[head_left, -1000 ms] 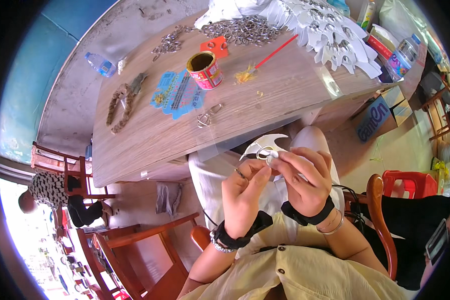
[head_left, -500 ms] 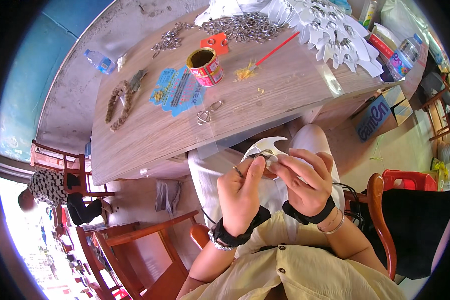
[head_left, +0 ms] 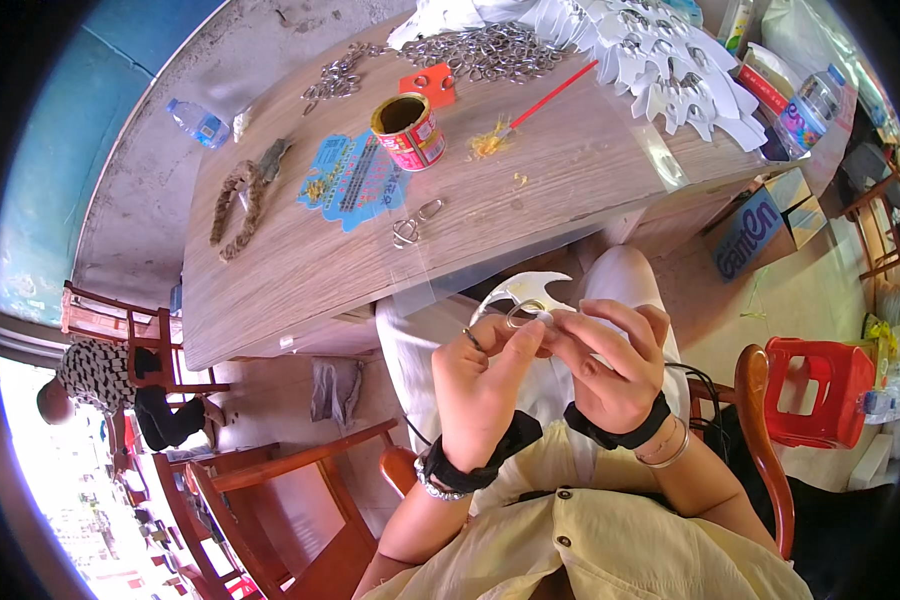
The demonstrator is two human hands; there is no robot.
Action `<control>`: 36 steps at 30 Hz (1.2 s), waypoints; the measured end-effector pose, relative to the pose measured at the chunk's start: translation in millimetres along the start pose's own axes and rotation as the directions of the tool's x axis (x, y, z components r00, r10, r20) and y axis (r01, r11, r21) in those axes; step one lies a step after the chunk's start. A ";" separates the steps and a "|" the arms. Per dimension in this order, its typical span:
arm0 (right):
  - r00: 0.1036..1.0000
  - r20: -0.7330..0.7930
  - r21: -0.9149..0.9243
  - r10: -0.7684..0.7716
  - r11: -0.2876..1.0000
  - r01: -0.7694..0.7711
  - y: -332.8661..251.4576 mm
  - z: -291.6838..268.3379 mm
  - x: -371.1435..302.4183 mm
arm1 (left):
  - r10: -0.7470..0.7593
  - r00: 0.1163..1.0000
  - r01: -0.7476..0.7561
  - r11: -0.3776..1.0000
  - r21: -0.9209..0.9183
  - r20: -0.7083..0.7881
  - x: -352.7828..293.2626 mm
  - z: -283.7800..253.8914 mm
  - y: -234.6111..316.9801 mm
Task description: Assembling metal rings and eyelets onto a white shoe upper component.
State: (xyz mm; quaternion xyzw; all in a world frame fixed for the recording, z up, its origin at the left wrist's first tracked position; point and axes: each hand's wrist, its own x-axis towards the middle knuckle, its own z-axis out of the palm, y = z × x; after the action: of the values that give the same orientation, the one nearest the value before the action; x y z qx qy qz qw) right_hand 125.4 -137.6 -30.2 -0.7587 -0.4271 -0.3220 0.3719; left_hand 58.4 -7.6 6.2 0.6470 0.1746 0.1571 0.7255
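Above my lap, beyond the table's near edge, both hands meet at a white crescent-shaped piece (head_left: 530, 286) with pointed tips. A metal ring (head_left: 522, 312) shows against its lower part. My left hand (head_left: 478, 385) is closed, its thumb and forefinger pinching at the ring and the white piece. My right hand (head_left: 615, 365) pinches the same piece from the other side, its other fingers loosely bent. The fingertips hide where the ring meets the piece. Several loose metal rings (head_left: 406, 234) lie on the table ahead of my hands.
On the wooden table (head_left: 270, 290) stand an open tin (head_left: 413, 150), a blue card (head_left: 355, 190), a red-handled brush (head_left: 555, 95), a pile of rings (head_left: 485, 52) and stacked white pieces (head_left: 660, 65). A red stool (head_left: 820, 392) and a cardboard box (head_left: 755, 235) are at the right.
My left thumb has shifted slightly right toward my right fingertips, and more of the ring shows. At the right, the black cloth has dropped lower, uncovering more of the red stool.
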 end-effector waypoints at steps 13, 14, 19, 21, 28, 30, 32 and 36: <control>0.998 0.049 0.154 0.026 0.988 -0.034 -6.7 -9.1 5.4 | -0.017 1.000 0.016 0.973 -0.232 0.000 0.7 -8.8 0.8; 0.998 0.057 0.169 0.028 0.985 -0.038 -7.5 -10.0 5.8 | -0.017 1.000 0.015 0.975 -0.220 -0.006 0.5 -8.7 3.0; 0.996 0.085 0.198 0.035 0.979 -0.051 -9.7 -13.9 7.2 | -0.021 0.999 0.013 0.983 -0.183 -0.042 -2.1 -8.9 3.3; 0.996 0.084 0.206 0.030 0.977 -0.046 -10.0 -13.8 7.3 | -0.002 0.999 -0.004 0.985 -0.173 -0.038 -2.5 -10.3 2.9; 0.997 0.070 0.241 0.036 0.969 -0.052 -11.8 -14.2 10.9 | 0.002 1.000 -0.003 0.991 -0.137 -0.006 -4.9 -11.1 8.6; 0.997 0.063 0.246 0.034 0.968 -0.048 -11.4 -13.5 11.6 | 0.007 1.000 -0.007 0.996 -0.093 -0.004 -4.7 -10.9 9.8; 0.998 0.055 0.242 0.028 0.969 -0.040 -10.7 -13.0 11.5 | 0.039 0.999 -0.037 0.996 -0.079 0.014 -4.3 -11.5 8.7; 0.997 0.074 0.258 0.013 0.966 -0.031 -10.2 -13.2 10.3 | 0.058 0.998 -0.060 0.984 -0.169 -0.017 -4.1 -10.8 7.1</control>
State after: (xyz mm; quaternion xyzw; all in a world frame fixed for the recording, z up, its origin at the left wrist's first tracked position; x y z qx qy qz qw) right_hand 118.5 -140.8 -12.2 -0.7193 -0.4700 -0.2320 0.4560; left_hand 49.8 0.9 12.4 0.5870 0.1459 0.1966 0.7717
